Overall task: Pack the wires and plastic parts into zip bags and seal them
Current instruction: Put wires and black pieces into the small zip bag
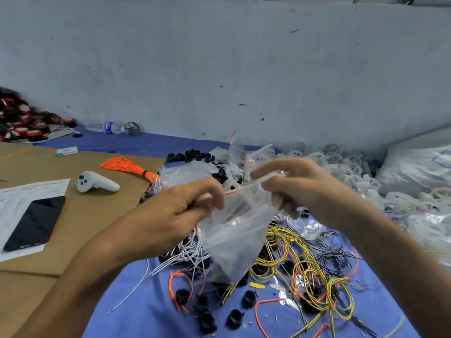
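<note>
My work surface is a blue cloth point(136, 301). Directly on it:

- a cardboard sheet point(80, 215) at my left
- yellow wires point(314, 272) tangled at my right
- white wires point(180, 257) and orange wires point(175, 281) at centre
- black plastic parts point(235, 319) scattered near me
- translucent rings point(346, 164) heaped far right
- a water bottle point(109, 127) lying by the wall

Zip bag point(239, 230): clear, thin red strip at mouth. Loose wires point(296, 240): mostly yellow, some orange, white, black. Plastic parts point(202, 302): black. Cloth point(136, 313): blue. Cardboard point(97, 215): tan. Wire bundle point(129, 165): bright orange, black band. Controller point(97, 184): white. Phone point(34, 223): black. Wall point(219, 69): pale grey-blue, dark scuffs.
</note>
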A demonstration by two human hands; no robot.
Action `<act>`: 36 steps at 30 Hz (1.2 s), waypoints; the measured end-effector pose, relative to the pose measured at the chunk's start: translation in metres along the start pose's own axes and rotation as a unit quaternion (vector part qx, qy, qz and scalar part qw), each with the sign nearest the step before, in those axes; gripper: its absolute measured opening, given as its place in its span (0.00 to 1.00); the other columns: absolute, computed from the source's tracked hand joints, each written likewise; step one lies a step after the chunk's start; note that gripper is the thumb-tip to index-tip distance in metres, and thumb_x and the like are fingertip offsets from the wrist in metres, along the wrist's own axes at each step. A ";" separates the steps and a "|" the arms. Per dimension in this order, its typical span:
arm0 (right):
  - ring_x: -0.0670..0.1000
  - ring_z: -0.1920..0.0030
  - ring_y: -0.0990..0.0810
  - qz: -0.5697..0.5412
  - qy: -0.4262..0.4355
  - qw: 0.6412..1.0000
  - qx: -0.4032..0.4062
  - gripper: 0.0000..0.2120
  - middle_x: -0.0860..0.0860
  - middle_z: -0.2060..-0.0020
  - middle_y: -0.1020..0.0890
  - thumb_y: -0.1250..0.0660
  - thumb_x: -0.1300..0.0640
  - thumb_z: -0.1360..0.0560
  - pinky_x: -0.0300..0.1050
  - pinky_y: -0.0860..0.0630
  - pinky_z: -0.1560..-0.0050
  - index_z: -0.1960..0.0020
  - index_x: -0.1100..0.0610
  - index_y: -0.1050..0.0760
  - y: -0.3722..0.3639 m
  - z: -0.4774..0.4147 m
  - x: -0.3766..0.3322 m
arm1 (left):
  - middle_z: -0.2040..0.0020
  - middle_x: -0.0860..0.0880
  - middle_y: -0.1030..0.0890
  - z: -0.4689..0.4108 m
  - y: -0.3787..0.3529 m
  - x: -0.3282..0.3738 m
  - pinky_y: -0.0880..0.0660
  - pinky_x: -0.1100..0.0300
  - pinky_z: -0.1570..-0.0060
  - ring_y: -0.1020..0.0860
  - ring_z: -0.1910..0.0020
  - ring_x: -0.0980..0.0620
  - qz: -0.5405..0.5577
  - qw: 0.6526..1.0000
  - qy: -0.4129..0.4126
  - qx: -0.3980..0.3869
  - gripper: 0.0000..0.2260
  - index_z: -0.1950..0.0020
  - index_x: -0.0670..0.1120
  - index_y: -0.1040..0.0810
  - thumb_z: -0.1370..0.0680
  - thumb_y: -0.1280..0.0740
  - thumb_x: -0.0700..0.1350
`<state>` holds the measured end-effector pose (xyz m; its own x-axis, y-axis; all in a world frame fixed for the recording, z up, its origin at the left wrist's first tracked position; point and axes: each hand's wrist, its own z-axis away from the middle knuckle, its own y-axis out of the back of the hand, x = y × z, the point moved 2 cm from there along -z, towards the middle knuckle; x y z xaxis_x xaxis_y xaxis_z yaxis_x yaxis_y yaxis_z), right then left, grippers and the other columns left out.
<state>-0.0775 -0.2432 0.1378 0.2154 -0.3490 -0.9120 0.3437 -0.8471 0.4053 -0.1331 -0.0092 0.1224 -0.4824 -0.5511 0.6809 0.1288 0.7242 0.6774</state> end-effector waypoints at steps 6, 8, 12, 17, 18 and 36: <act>0.49 0.79 0.29 -0.131 -0.038 0.989 -0.051 0.14 0.54 0.76 0.24 0.37 0.66 0.22 0.37 0.32 0.79 0.47 0.53 0.16 -0.001 0.004 -0.008 | 0.66 0.48 0.24 0.002 -0.002 0.010 0.32 0.54 0.66 0.30 0.67 0.47 0.026 0.999 0.027 -0.036 0.15 0.52 0.59 0.18 0.25 0.43 0.46; 0.49 0.78 0.28 -0.175 -0.053 0.981 -0.062 0.15 0.55 0.75 0.23 0.38 0.66 0.22 0.38 0.30 0.79 0.47 0.53 0.16 -0.005 0.009 -0.007 | 0.67 0.54 0.25 0.003 -0.002 0.010 0.34 0.62 0.66 0.31 0.67 0.57 0.059 0.998 0.034 -0.012 0.13 0.51 0.57 0.18 0.24 0.42 0.48; 0.48 0.75 0.26 -0.267 -0.084 0.958 -0.055 0.15 0.56 0.72 0.21 0.40 0.66 0.21 0.37 0.28 0.77 0.46 0.57 0.16 -0.011 0.020 0.000 | 0.53 0.60 0.22 0.015 -0.006 0.010 0.31 0.69 0.56 0.25 0.55 0.67 -0.004 0.999 0.047 -0.027 0.21 0.38 0.65 0.25 0.28 0.38 0.71; 0.47 0.74 0.25 -0.351 -0.116 0.929 -0.029 0.15 0.55 0.70 0.22 0.41 0.66 0.21 0.37 0.26 0.76 0.43 0.61 0.18 -0.006 0.032 0.010 | 0.47 0.63 0.25 0.025 -0.022 0.015 0.33 0.73 0.53 0.25 0.47 0.65 -0.132 0.991 0.005 0.016 0.14 0.46 0.64 0.24 0.26 0.37 0.67; 0.47 0.74 0.25 -0.356 -0.116 0.927 -0.026 0.15 0.55 0.70 0.22 0.41 0.66 0.21 0.37 0.26 0.76 0.43 0.61 0.18 -0.005 0.034 0.012 | 0.50 0.61 0.25 0.023 -0.023 0.016 0.33 0.71 0.54 0.25 0.50 0.63 -0.128 0.992 0.016 0.016 0.12 0.51 0.60 0.22 0.26 0.38 0.65; 0.49 0.74 0.26 -0.302 -0.114 0.945 0.051 0.17 0.59 0.67 0.20 0.34 0.62 0.28 0.38 0.29 0.78 0.40 0.57 0.19 0.017 0.069 0.032 | 0.60 0.48 0.16 0.012 -0.062 -0.013 0.24 0.64 0.62 0.20 0.62 0.54 0.287 0.935 0.084 0.193 0.16 0.46 0.60 0.17 0.32 0.22 0.47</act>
<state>-0.1278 -0.2969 0.1112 -0.1983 0.1424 -0.9697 0.2483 -0.9498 -0.1903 -0.1455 -0.0418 0.0687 -0.2838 -0.0600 0.9570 -0.0133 0.9982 0.0586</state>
